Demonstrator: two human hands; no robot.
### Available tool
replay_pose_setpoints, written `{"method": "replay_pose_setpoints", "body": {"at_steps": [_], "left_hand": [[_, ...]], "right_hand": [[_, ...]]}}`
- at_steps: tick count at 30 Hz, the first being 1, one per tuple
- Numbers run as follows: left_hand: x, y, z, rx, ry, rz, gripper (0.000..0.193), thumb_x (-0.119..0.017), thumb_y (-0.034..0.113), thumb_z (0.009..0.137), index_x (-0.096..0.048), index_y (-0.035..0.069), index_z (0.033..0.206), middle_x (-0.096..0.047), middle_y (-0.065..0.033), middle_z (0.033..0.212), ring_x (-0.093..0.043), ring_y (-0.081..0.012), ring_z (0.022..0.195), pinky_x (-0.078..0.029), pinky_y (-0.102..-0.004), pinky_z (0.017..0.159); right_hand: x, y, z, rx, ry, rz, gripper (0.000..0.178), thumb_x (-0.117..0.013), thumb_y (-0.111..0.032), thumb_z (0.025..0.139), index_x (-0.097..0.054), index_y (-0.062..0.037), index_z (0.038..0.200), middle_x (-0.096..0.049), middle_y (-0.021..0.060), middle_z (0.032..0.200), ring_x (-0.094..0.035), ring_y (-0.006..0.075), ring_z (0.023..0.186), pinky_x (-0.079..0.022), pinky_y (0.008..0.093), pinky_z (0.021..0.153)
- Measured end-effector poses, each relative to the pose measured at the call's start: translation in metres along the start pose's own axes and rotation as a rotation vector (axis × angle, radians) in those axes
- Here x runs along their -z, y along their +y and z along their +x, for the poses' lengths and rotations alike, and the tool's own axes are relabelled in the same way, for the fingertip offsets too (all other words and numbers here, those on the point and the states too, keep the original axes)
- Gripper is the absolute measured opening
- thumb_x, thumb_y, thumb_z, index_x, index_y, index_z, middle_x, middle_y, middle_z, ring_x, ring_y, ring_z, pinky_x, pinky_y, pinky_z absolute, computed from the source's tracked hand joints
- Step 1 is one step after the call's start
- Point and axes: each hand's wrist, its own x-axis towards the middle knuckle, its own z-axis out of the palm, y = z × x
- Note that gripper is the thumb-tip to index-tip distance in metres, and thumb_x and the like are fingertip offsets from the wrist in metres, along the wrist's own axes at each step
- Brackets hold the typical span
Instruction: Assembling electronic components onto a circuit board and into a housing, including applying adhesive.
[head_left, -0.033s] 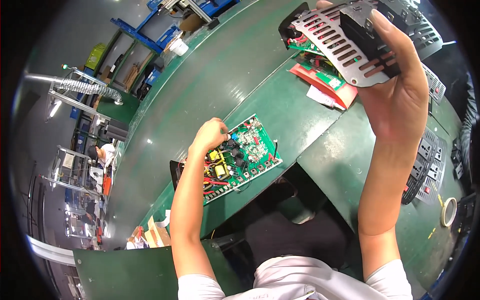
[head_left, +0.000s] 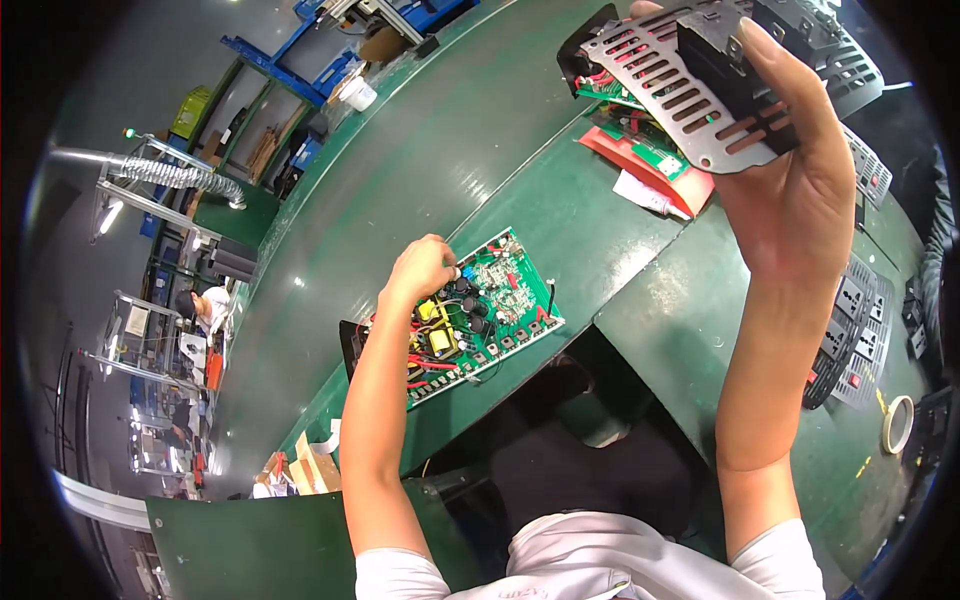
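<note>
White short-sleeved shirt [head_left: 575, 540] is worn, front softly creased, faint marking [head_left: 525, 593] shown, dark cloth [head_left: 590, 485] seen at the lap, left hand [head_left: 420, 270] and right hand [head_left: 800, 200] bare

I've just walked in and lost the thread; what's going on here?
A person's right hand holds up a slotted metal panel. The left hand is at the far edge of a populated green circuit board lying on the green bench; whether it grips is unclear. Socket panels sit to the right, beyond the right forearm.
</note>
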Motion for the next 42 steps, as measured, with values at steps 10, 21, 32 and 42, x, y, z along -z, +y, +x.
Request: {"method": "replay_pose_setpoints", "body": {"at_steps": [10, 21, 32, 42], "left_hand": [[-0.010, 0.005, 0.005, -0.062, 0.089, 0.370, 0.025, -0.074, 0.014, 0.073, -0.073, 0.005, 0.096, -0.065, -0.0127, 0.118, -0.062, -0.0360, 0.111, -0.052, -0.0476, 0.092], [0.007, -0.003, -0.004, 0.094, -0.015, -0.009, 0.024, -0.073, 0.023, 0.079, -0.071, 0.005, 0.096, -0.067, -0.0151, 0.111, -0.063, -0.0341, 0.108, -0.050, -0.0427, 0.092], [0.009, -0.033, -0.026, 0.219, -0.078, 0.027, 0.022, -0.071, 0.021, 0.074, -0.077, 0.011, 0.093, -0.073, -0.0151, 0.101, -0.069, -0.0321, 0.101, -0.054, -0.0425, 0.088], [-0.004, -0.029, -0.016, 0.314, -0.030, -0.042, 0.022, -0.069, 0.018, 0.072, -0.076, 0.007, 0.090, -0.072, -0.0188, 0.098, -0.069, -0.0363, 0.096, -0.055, -0.0434, 0.086]], "right_hand": [[-0.017, -0.006, -0.004, -0.104, 0.226, 0.000, 0.038, -0.058, -0.020, 0.094, -0.064, 0.0137, 0.111, -0.072, 0.0226, 0.096, -0.074, 0.0274, 0.077, -0.064, 0.0381, 0.070], [-0.012, -0.008, -0.002, -0.108, 0.234, 0.059, 0.036, -0.057, -0.020, 0.094, -0.063, 0.0109, 0.111, -0.071, 0.0227, 0.101, -0.074, 0.0318, 0.079, -0.065, 0.0470, 0.070], [-0.015, -0.004, -0.001, -0.106, 0.201, 0.129, 0.035, -0.056, -0.020, 0.095, -0.061, 0.0093, 0.113, -0.070, 0.0224, 0.101, -0.073, 0.0283, 0.077, -0.064, 0.0424, 0.064], [0.051, 0.006, 0.017, -0.097, -0.145, 0.306, 0.036, -0.053, -0.018, 0.100, -0.061, 0.0069, 0.125, -0.065, 0.0184, 0.124, -0.061, 0.0267, 0.118, -0.045, 0.0418, 0.106]]}}
